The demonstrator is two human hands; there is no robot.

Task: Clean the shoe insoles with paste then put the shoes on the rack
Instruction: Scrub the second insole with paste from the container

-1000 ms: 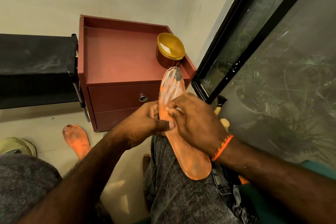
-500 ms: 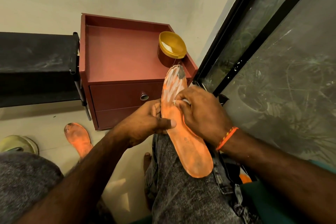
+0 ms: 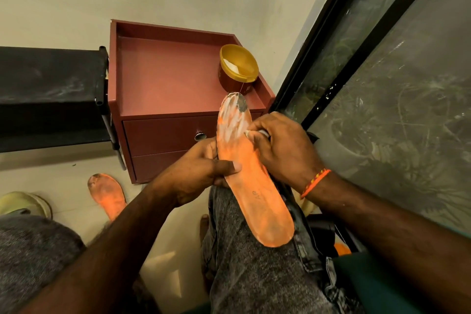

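An orange insole (image 3: pixel 257 194) lies along my right thigh, toe end up, smeared with white paste near the toe, where a dark worn patch shows. My left hand (image 3: pixel 196 176) grips its left edge, thumb across the middle. My right hand (image 3: pixel 280 145) is closed on a small whitish object I cannot identify, pressed on the insole's right side just below the paste. An open yellow paste tub (image 3: pixel 238 69) stands on the red nightstand (image 3: pixel 165 84). A second dirty orange insole (image 3: pixel 107 194) lies on the floor at the left.
A black shoe rack (image 3: pixel 51 94) stands left of the nightstand. A pale green shoe (image 3: pixel 24 205) sits on the floor at the far left. A dark-framed glass door (image 3: pixel 382 84) runs along the right. A shoe lies partly hidden under my right arm.
My right hand has slid up the insole from its middle toward the toe, and the white paste smear has spread. My left hand keeps its grip.
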